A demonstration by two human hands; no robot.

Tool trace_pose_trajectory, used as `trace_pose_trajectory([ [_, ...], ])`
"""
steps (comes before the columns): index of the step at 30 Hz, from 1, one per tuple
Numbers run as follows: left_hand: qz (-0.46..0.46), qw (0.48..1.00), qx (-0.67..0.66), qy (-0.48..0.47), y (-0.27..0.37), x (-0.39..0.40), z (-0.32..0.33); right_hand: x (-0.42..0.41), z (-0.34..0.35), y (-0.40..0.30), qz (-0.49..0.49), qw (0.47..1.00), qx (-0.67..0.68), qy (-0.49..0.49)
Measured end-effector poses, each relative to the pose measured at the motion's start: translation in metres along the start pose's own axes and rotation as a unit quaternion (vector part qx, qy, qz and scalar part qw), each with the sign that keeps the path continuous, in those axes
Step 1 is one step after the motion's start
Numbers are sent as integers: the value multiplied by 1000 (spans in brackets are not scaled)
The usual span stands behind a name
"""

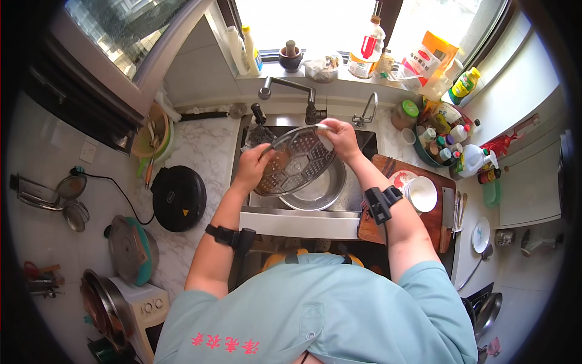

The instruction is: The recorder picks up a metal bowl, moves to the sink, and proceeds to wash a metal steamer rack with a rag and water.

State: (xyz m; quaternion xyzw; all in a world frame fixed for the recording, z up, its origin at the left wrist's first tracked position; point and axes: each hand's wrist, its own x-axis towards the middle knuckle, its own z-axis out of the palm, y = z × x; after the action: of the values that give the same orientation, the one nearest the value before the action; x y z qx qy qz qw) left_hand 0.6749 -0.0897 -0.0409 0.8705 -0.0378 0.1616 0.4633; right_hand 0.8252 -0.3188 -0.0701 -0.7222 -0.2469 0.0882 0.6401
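Above the sink, my left hand (pixel 253 167) grips the left rim of a round perforated metal steamer tray (pixel 295 166), which is tilted. My right hand (pixel 342 138) holds the opposite rim at the upper right, with a whitish cloth or sponge (pixel 325 137) between hand and tray. Beneath the tray, a round metal basin (pixel 323 198) rests in the stainless steel sink (pixel 354 195), partly covered by it. The dark faucet (pixel 313 102) stands behind, its spout pointing left. A dark scouring pad (pixel 260 135) lies at the sink's back left corner.
At right, a wooden cutting board (pixel 377 232) holds white bowls (pixel 422 194) and a cleaver (pixel 447 209). Behind it stands a basin of seasoning bottles (pixel 423 152). A black round electric pan (pixel 178 199) sits on the left counter. Bottles and a mortar (pixel 290 59) line the windowsill.
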Motion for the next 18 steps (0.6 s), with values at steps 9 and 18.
trace_pose_trajectory([
  [9,-26,998,-2,-54,4,13,18,5,26,-2,-106,988,-106,37],
  [18,8,998,39,-47,1,10,26,-6,43,-30,-114,965,-234,-16],
])
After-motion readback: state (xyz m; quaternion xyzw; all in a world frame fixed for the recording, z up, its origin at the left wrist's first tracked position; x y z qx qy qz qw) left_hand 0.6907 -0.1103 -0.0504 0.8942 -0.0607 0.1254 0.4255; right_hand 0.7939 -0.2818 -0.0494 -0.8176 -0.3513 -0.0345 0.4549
